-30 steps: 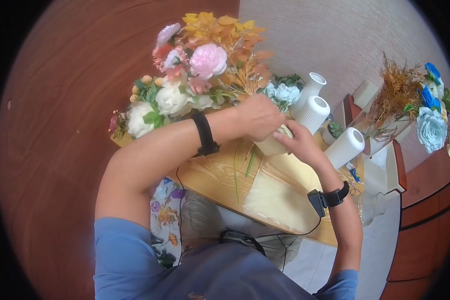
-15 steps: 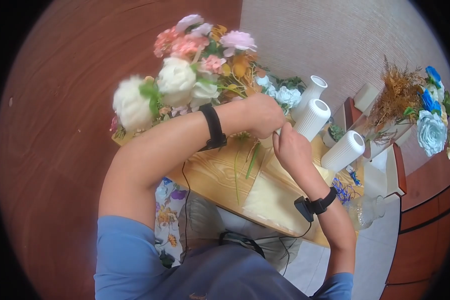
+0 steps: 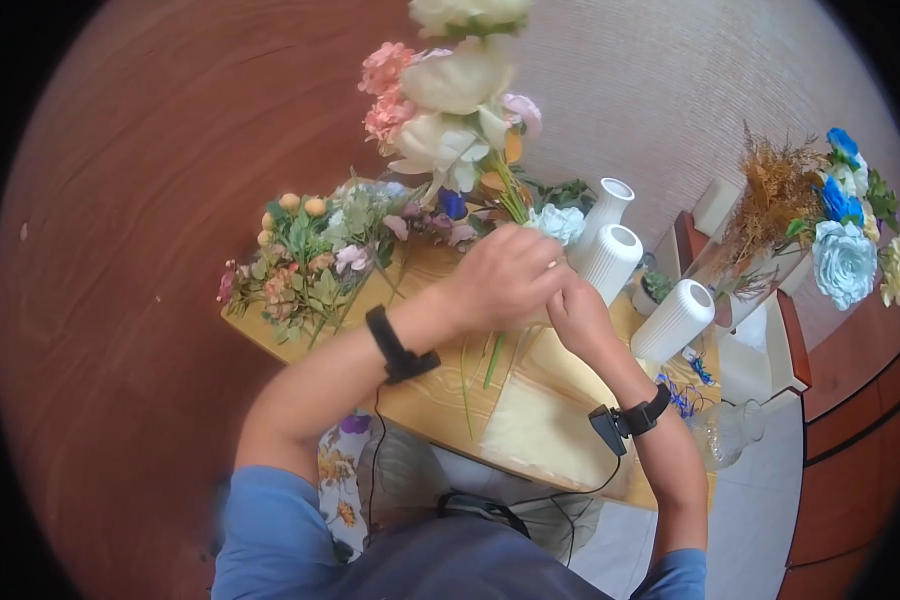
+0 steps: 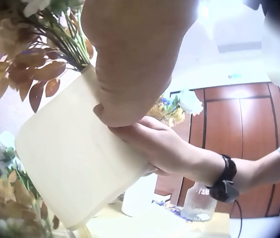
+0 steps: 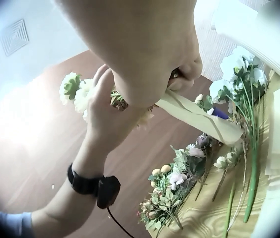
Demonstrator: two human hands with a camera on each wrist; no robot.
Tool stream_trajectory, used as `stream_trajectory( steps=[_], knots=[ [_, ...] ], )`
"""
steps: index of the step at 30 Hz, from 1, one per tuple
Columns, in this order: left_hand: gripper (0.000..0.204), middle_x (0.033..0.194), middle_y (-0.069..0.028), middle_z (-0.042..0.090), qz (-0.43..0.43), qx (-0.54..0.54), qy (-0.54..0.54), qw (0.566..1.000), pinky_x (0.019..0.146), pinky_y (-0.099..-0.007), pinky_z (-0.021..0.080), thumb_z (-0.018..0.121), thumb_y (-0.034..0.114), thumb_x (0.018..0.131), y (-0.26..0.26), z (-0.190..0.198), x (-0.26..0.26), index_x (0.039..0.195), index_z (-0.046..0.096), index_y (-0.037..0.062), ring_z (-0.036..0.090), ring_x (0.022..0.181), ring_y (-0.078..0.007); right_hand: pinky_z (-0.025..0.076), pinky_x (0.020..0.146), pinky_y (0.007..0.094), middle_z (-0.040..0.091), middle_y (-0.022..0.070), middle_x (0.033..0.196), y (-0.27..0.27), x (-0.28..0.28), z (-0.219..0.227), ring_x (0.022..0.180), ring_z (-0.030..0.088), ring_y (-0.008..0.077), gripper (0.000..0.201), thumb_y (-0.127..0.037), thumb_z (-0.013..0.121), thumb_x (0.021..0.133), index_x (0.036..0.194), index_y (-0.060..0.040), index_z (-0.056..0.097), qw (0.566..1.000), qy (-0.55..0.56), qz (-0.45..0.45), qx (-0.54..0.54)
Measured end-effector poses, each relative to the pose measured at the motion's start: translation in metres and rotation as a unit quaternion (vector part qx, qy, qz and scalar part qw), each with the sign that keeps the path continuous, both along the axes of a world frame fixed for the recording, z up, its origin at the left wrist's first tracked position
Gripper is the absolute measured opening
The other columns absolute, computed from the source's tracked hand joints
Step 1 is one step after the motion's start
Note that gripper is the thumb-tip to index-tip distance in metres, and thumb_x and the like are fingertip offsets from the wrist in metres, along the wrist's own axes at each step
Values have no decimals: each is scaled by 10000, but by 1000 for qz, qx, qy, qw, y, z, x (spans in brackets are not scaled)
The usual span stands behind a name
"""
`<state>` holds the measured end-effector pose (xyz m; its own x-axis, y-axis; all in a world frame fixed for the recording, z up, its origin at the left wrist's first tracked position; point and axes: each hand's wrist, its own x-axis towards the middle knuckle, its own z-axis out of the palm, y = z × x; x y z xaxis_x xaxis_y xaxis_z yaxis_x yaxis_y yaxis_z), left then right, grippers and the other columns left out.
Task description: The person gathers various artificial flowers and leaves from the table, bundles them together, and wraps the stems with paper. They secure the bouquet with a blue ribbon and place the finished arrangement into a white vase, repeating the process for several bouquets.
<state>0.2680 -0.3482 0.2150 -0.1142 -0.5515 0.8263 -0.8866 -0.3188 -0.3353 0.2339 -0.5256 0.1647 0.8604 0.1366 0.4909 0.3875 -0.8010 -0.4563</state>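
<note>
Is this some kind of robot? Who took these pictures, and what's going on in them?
No robot, just a person's bare hands. The wide picture comes from a camera worn on the head; the two closer ones come from the black wrist cameras, one per arm. The left hand and right hand meet, gripping a cream wrap whose material is hard to tell. A bunch of flowers rises above them, its stems showing at the wrap's edge. On the wooden table are loose flowers, a cream sheet and white vases.
</note>
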Motion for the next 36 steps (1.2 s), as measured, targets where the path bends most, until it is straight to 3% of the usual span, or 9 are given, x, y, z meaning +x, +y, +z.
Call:
stream_trajectory(
  steps=[5, 7, 12, 15, 21, 24, 30, 32, 36],
  knots=[
    [156, 641, -37, 571, 7, -155, 351, 923, 539, -298, 457, 681, 143, 811, -8, -31, -1, 839, 637, -3, 553, 550, -187, 426, 623, 511, 583, 274, 734, 3, -3, 4, 703, 571, 452, 290, -249, 481, 940, 853, 28, 492, 998, 37, -34, 28],
    [235, 690, -32, 621, -63, -244, 605, 755, 572, -251, 461, 688, 196, 851, -15, -38, 8, 870, 645, -34, 569, 617, -96, 429, 617, 516, 582, 274, 723, 9, -5, 4, 695, 573, 451, 289, -249, 482, 939, 848, 25, 487, 999, 28, -33, 32],
    [226, 880, -65, 674, -128, -310, 630, 701, 658, -232, 490, 630, 139, 901, -39, -48, 21, 1014, 627, -57, 615, 730, -88, 449, 586, 522, 587, 263, 686, 24, 4, -3, 650, 585, 442, 279, -243, 495, 928, 849, 24, 482, 998, -39, -48, -18],
    [268, 739, -79, 666, -195, -419, 624, 630, 591, -284, 471, 663, 232, 851, -51, -50, 27, 875, 644, -35, 600, 644, -102, 467, 567, 516, 592, 255, 662, 32, 6, 2, 615, 593, 431, 285, -247, 511, 916, 850, 29, 480, 994, -48, -78, -68],
    [152, 791, -63, 664, -184, -405, 626, 640, 610, -264, 471, 593, 106, 883, -39, -49, 35, 911, 636, -37, 595, 683, -94, 480, 576, 498, 599, 236, 656, 38, -3, 7, 601, 597, 416, 360, -318, 551, 898, 863, 34, 488, 994, -54, -74, -51],
    [145, 832, -57, 665, -230, -391, 631, 630, 638, -261, 479, 575, 84, 887, -20, -32, 27, 936, 635, -38, 599, 716, -94, 491, 665, 460, 609, 235, 740, 31, -16, 25, 717, 623, 368, 406, -350, 618, 867, 910, 33, 489, 992, 89, -79, 49],
    [176, 915, -51, 672, -269, -323, 651, 631, 706, -252, 488, 549, 82, 903, 6, -26, 31, 993, 634, -43, 614, 792, -99, 469, 808, 357, 609, 167, 1044, -30, 9, 11, 962, 587, 209, 549, -321, 719, 822, 1159, 60, 515, 950, -228, -180, 114],
    [184, 924, -49, 673, -277, -304, 666, 622, 719, -252, 488, 543, 82, 900, 7, -29, 33, 997, 636, -43, 617, 802, -102, 482, 756, 294, 645, 97, 1027, -36, 10, 16, 887, 597, 128, 487, -286, 698, 856, 1181, 47, 556, 920, 3, 33, 391],
    [196, 918, -62, 678, -242, -293, 663, 645, 707, -259, 492, 539, 64, 877, 11, -42, 40, 1006, 640, -43, 621, 794, -107, 478, 681, 232, 669, 52, 940, -43, 4, 20, 778, 598, 68, 331, -224, 669, 886, 1079, 41, 622, 889, 124, 70, 436]
  ],
)
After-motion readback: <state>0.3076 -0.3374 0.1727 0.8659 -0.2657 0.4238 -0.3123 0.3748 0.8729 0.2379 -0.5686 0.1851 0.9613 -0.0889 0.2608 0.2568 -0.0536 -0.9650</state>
